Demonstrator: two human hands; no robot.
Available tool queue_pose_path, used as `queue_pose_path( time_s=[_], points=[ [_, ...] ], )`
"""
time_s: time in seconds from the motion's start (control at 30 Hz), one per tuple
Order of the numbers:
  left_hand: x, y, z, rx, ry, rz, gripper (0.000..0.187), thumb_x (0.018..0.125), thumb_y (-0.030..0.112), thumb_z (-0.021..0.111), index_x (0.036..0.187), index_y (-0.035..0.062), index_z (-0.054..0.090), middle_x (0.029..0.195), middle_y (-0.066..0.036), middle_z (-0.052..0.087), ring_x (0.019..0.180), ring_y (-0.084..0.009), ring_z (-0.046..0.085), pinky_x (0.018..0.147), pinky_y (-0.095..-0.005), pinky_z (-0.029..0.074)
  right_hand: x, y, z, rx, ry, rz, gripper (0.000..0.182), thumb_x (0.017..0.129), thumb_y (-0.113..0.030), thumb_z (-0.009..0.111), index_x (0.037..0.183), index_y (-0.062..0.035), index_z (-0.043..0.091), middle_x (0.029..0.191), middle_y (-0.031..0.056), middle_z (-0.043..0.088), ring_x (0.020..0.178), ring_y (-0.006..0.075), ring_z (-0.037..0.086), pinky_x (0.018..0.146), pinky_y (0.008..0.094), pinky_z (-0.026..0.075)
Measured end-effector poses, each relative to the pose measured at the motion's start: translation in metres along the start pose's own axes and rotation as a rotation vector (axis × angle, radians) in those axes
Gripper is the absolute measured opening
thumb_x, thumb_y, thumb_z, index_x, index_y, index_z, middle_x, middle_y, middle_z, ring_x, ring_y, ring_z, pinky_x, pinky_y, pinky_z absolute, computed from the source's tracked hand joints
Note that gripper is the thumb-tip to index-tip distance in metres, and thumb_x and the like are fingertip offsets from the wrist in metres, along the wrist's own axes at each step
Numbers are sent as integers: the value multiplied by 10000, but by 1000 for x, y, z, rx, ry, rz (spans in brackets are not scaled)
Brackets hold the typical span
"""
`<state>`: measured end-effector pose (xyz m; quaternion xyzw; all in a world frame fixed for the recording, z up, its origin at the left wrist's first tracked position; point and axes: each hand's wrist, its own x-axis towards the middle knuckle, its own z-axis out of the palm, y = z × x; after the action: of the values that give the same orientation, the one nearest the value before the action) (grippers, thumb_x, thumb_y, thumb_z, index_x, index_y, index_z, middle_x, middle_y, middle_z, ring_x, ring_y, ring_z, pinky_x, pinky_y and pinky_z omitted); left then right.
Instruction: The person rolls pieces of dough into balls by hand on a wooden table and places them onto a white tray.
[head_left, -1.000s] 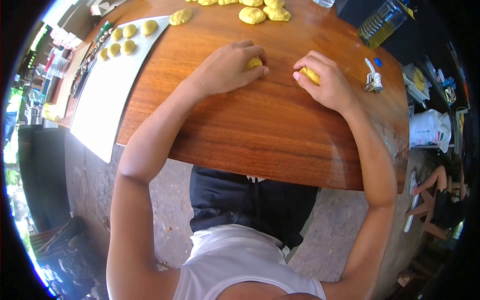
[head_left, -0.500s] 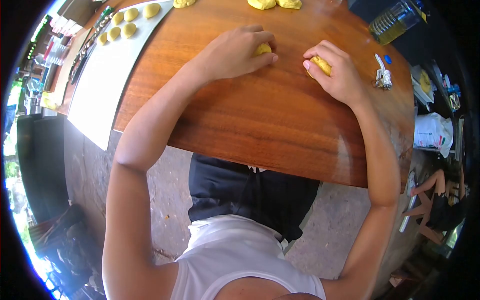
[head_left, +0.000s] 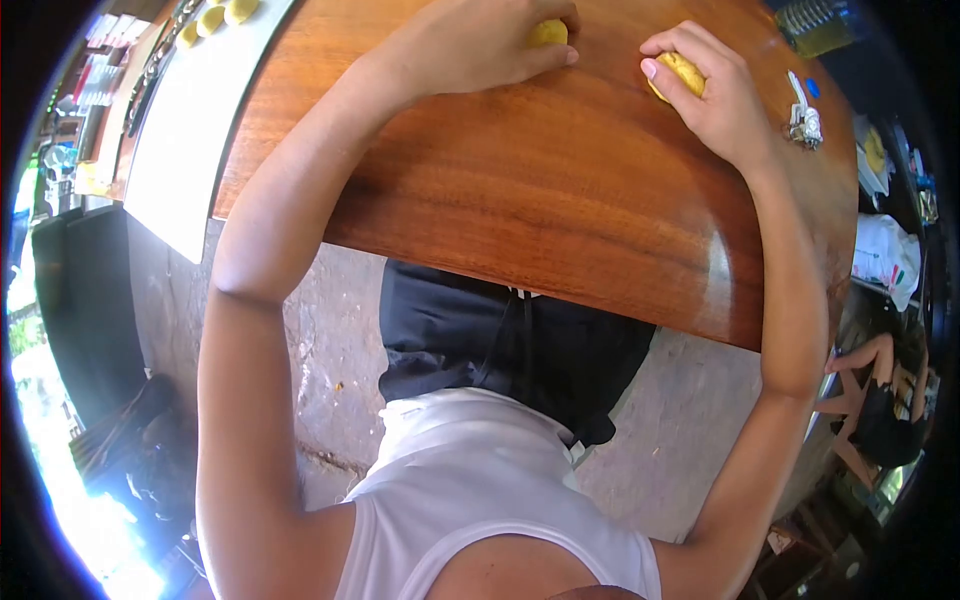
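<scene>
My left hand (head_left: 497, 45), near the top edge of the view, curls over a lump of yellow dough (head_left: 549, 34) on the brown wooden table (head_left: 520, 180). To its right, my right hand (head_left: 712, 88) is closed around a second lump of yellow dough (head_left: 681, 76), thumb along its near side. The fingers partly hide both lumps. On the left, a white tray (head_left: 185, 160) carries smooth yellow dough balls (head_left: 210, 20) at its far end.
A ridged bottle of yellow liquid (head_left: 815, 25) lies at the far right. Nearer are a blue cap (head_left: 812, 88) and a small whitish object (head_left: 804, 125). A white plastic bag (head_left: 886, 260) and a seated person (head_left: 880, 400) are beyond the table's right side.
The view has shifted, so the table and tray sit higher and the dough at the far edge has left the frame. Both hands still hold their lumps of dough.
</scene>
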<state>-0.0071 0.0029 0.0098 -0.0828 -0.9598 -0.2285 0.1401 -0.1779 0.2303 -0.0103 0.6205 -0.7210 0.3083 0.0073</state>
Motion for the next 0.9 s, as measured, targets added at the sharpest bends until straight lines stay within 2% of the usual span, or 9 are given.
queue_pose_path(
  time_s=[0.13, 0.2, 0.27, 0.37, 0.53, 0.63, 0.77, 0.9],
  points=[
    [2, -3, 0, 6, -43, -12, 231, 991, 197, 645, 1112, 9, 705, 1068, -208, 663, 1003, -402, 671, 903, -474, 551, 1, -2, -1, -5, -23, 19, 158, 999, -146, 709, 1058, -1, 688, 950, 81, 645, 887, 203, 648, 830, 317, 511],
    [3, -8, 0, -41, -43, 2, 230, 989, 198, 650, 1109, 11, 707, 1065, -210, 664, 997, -393, 673, 903, -471, 551, 1, -1, 2, 35, 40, -1, 160, 965, -177, 722, 1013, -29, 683, 929, 132, 647, 862, 316, 652, 791, 386, 519],
    [2, -14, 4, -82, -35, 23, 228, 986, 199, 654, 1107, 13, 708, 1063, -211, 664, 990, -385, 675, 903, -469, 552, 1, 0, 2, 28, 45, -4, 159, 963, -177, 723, 1013, -31, 683, 931, 131, 649, 866, 316, 653, 792, 387, 518],
    [1, -22, 12, 49, 47, 80, 270, 986, 274, 706, 1105, 33, 734, 1073, -178, 719, 1012, -370, 683, 899, -445, 538, 0, 0, 2, 23, 47, 2, 156, 959, -176, 723, 1011, -34, 684, 936, 130, 652, 877, 317, 656, 794, 391, 518],
    [0, -15, 4, -213, 30, 26, 233, 958, 209, 756, 1135, 57, 748, 1028, -109, 708, 850, -259, 648, 778, -372, 524, 0, -2, 2, 33, 47, 13, 146, 952, -162, 730, 1011, -35, 690, 943, 120, 660, 893, 312, 662, 804, 392, 526],
    [-2, -9, 13, -351, 27, 0, 246, 932, 170, 785, 1152, 66, 746, 1016, -83, 702, 827, -226, 626, 747, -347, 515, -1, -3, 2, 41, 54, 15, 144, 947, -157, 736, 1008, -36, 688, 947, 119, 663, 894, 315, 663, 801, 394, 529],
    [4, -7, 17, -230, 16, 174, 261, 916, 161, 800, 1151, 69, 735, 1019, -84, 695, 844, -247, 636, 744, -350, 518, 0, 0, 2, 33, 58, 16, 149, 942, -159, 742, 995, -35, 677, 950, 122, 663, 895, 324, 661, 792, 401, 528],
    [1, -5, 15, -211, 4, 79, 265, 904, 166, 808, 1130, 59, 719, 1027, -104, 665, 886, -268, 640, 762, -357, 531, -1, -2, 2, 48, 52, 14, 150, 941, -160, 740, 988, -34, 673, 944, 130, 657, 891, 333, 656, 785, 409, 526]
  ],
)
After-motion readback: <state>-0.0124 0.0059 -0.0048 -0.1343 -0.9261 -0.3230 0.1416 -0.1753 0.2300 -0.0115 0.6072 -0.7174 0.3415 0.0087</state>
